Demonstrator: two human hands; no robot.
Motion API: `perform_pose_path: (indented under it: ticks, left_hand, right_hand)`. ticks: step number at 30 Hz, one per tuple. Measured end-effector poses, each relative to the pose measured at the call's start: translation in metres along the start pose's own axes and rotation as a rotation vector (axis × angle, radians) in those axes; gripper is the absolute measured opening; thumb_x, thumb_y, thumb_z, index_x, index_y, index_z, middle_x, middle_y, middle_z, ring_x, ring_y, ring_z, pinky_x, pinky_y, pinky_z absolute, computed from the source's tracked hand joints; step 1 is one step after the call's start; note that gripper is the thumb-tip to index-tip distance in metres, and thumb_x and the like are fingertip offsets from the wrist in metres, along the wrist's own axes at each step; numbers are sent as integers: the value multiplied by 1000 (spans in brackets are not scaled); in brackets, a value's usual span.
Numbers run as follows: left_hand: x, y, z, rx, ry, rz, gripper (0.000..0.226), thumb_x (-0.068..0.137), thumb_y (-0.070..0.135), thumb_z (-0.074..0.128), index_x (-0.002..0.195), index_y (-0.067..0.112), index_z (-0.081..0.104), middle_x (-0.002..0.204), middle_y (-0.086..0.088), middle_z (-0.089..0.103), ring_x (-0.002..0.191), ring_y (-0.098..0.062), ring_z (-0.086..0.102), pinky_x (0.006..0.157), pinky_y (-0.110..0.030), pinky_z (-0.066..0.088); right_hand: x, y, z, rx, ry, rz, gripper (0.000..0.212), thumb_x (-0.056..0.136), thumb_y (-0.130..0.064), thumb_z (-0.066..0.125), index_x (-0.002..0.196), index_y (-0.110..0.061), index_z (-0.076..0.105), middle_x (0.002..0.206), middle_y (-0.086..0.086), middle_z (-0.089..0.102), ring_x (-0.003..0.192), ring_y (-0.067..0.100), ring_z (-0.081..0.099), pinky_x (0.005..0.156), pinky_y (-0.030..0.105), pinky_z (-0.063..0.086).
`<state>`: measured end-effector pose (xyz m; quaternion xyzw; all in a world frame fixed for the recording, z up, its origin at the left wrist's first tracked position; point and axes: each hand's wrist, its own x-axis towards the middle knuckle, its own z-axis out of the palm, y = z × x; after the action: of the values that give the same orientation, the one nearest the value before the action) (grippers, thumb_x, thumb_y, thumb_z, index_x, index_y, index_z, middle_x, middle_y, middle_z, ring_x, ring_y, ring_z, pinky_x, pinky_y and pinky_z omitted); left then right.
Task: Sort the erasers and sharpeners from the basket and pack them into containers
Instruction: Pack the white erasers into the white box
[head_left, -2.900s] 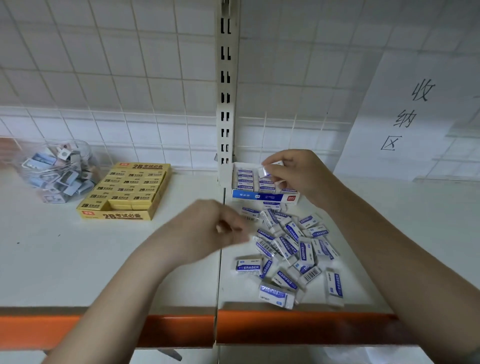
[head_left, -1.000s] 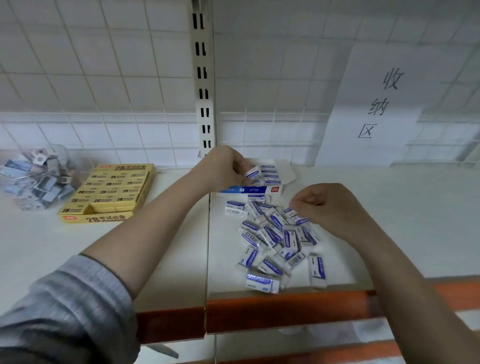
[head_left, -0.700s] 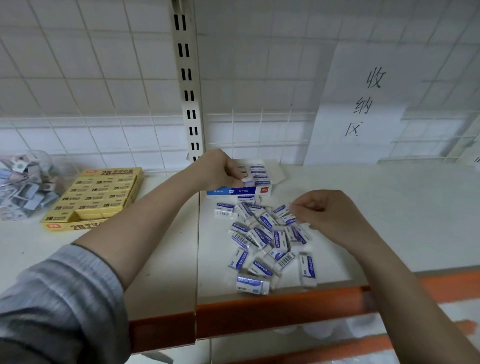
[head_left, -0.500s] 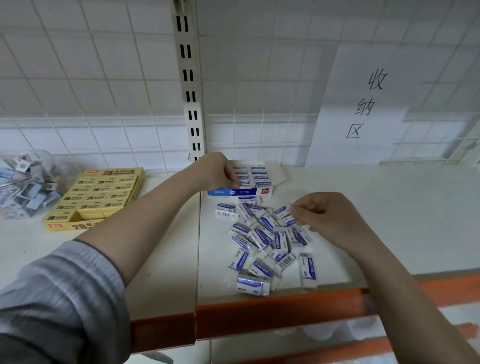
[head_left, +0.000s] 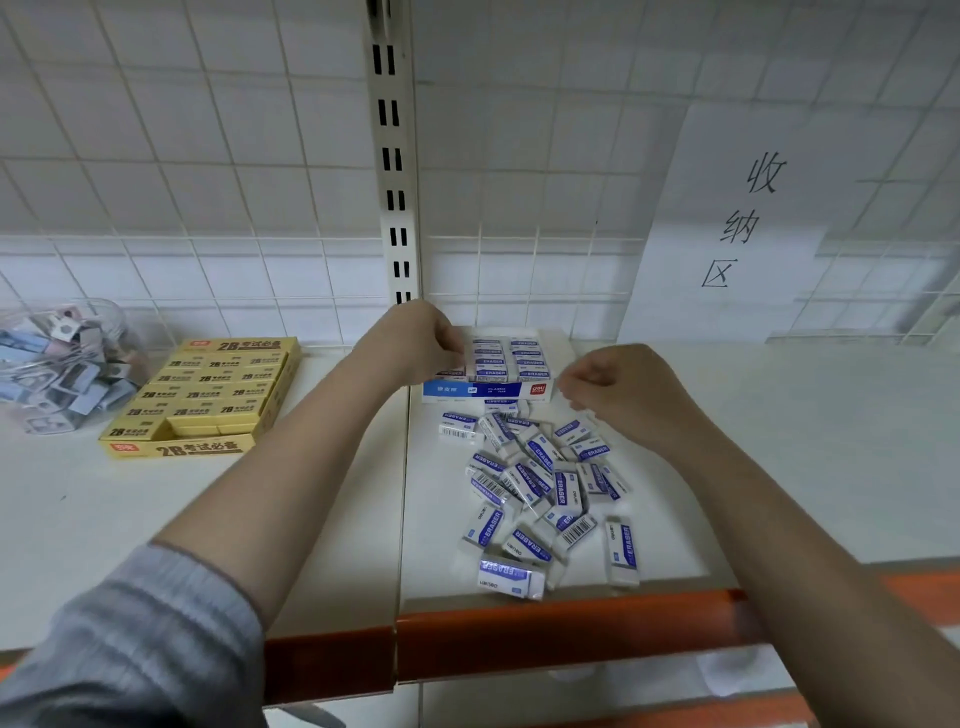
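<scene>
Small white erasers (head_left: 540, 483) in blue-and-white sleeves printed ERASER lie in a loose heap on the white shelf (head_left: 779, 467), just in front of a blue-fronted box (head_left: 488, 389) already holding neat rows of them. The left hand (head_left: 415, 340) curls over the box's left side, whether it pinches an eraser I cannot tell. The right hand (head_left: 618, 387) hovers above the heap with fingers curled, their contents hidden.
</scene>
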<state>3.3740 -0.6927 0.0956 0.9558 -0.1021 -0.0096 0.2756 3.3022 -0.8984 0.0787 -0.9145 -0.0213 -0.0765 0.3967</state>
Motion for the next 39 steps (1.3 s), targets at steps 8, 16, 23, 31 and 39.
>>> perform_pose_path:
  ticks: [8, 16, 23, 31, 39]
  left_hand:
    - [-88, -3, 28, -58, -18, 167, 16, 89, 29, 60, 95, 23, 74, 94, 10, 68, 82, -7, 61, 76, -23, 50]
    - [-106, -23, 50, -93, -77, 423, 26, 84, 29, 66, 110, 28, 70, 120, 15, 61, 114, -3, 51, 99, -27, 42]
    - [-112, -34, 56, -106, 70, 444, 18, 83, 33, 65, 97, 27, 74, 95, 37, 45, 97, 8, 46, 87, -7, 36]
    - [-123, -34, 52, -177, 236, 268, 18, 90, 14, 57, 84, 31, 55, 83, 20, 52, 77, 3, 50, 70, -6, 35]
    - [-120, -27, 33, -429, 315, 99, 16, 94, 18, 51, 85, 30, 54, 64, 4, 63, 62, -5, 60, 63, -17, 46]
  right_hand:
    - [55, -20, 29, -338, -266, -202, 23, 93, -12, 54, 109, -15, 71, 109, 1, 70, 91, 17, 66, 83, 28, 51]
    - [68, -28, 29, -485, -507, -136, 41, 93, 2, 41, 115, -19, 68, 111, 4, 69, 96, 22, 62, 82, 31, 51]
    - [67, -31, 29, -557, -558, -182, 47, 89, 12, 36, 117, -10, 67, 111, 6, 69, 80, 13, 54, 56, 12, 35]
    - [57, -23, 26, -466, -431, -209, 38, 94, 0, 41, 116, -15, 68, 116, 2, 67, 74, 7, 55, 63, 17, 39]
    - [14, -16, -4, -231, -292, -237, 21, 91, -18, 60, 109, -23, 70, 97, -10, 69, 78, -3, 62, 70, 7, 46]
